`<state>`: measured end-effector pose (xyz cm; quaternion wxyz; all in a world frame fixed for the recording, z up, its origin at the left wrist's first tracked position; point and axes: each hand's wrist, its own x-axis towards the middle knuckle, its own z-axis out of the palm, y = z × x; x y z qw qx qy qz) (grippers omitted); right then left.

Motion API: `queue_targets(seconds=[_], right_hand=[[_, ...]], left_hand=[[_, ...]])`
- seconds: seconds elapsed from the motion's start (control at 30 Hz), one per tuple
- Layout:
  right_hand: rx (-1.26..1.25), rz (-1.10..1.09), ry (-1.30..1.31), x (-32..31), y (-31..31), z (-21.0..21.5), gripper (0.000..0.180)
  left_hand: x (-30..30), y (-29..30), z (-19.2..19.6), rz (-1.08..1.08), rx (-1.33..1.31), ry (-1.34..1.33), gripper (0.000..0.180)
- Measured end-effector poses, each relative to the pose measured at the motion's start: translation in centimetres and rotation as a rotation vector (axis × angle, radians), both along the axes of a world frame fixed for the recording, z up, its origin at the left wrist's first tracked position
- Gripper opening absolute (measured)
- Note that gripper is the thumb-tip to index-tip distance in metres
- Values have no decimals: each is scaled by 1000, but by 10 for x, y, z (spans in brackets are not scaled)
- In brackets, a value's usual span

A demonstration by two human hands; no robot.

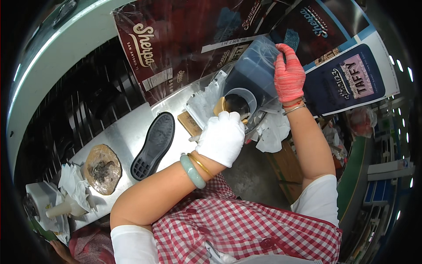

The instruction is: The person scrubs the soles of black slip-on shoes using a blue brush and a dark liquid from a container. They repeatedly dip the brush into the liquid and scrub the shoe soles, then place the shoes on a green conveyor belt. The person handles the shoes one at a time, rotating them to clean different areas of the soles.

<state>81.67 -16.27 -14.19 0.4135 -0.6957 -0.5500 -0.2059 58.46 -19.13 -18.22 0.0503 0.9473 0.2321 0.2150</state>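
Observation:
My left hand (222,138), in a white glove, is closed at the near rim of a translucent round cup (250,99) with dark liquid in it. What its curled fingers hold is hidden; yellowish pieces (219,106) show beside them at the rim. My right hand (289,75), in a red knitted glove, grips the right upper edge of a translucent container (257,64) filled with dark liquid, right behind the cup. Left of my left hand a black shoe sole (154,145) lies on the metal surface, beside a tan block (189,124).
A brownish round pad (103,169) lies on the metal ledge (123,136) at left, near crumpled white paper (74,185) and a pale machine part (41,198). Printed dark red sheets (176,48) stand behind. More paper (272,132) hangs at the ledge's right end.

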Motion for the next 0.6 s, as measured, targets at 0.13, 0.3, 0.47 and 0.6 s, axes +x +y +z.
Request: queue_targets(seconds=[0.13, 0.3, 0.47, 0.6], right_hand=[[-16, 6, 15, -1, 0, 3, 20], [8, 32, 29, 4, -1, -1, 21], [37, 67, 49, 0, 0, 0, 21], [25, 55, 60, 2, 0, 0, 21]], left_hand=[[2, 7, -6, 52, -10, -26, 12], [-5, 16, 12, 2, 81, 9, 12], [-2, 18, 11, 12, 71, 25, 14], [-5, 24, 21, 13, 133, -34, 17]])
